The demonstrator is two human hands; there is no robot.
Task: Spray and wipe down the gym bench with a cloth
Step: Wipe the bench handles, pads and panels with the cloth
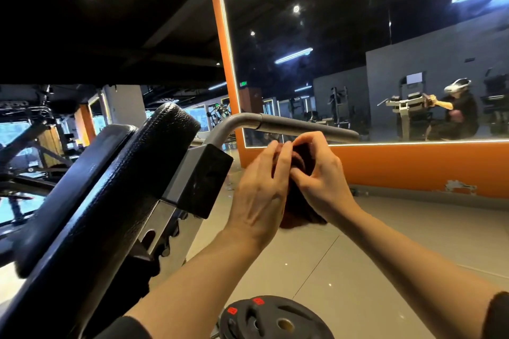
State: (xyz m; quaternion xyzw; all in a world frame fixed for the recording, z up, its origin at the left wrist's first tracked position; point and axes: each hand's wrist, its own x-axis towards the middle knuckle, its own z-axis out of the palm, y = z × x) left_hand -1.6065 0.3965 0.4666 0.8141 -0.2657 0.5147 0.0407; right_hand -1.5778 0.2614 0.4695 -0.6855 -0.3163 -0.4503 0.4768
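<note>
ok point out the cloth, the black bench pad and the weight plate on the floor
cloth (298,162), head view, dark folds between both hands
black bench pad (154,146), head view, upper textured face
weight plate (264,319), head view, top face

Dark brown cloth (298,157), black bench pad (143,162), orange wall (413,165)

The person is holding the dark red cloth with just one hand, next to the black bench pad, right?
Not quite. The head view shows both hands on the dark red cloth: the left hand and the right hand grip it together, beside the black bench pad.
</note>
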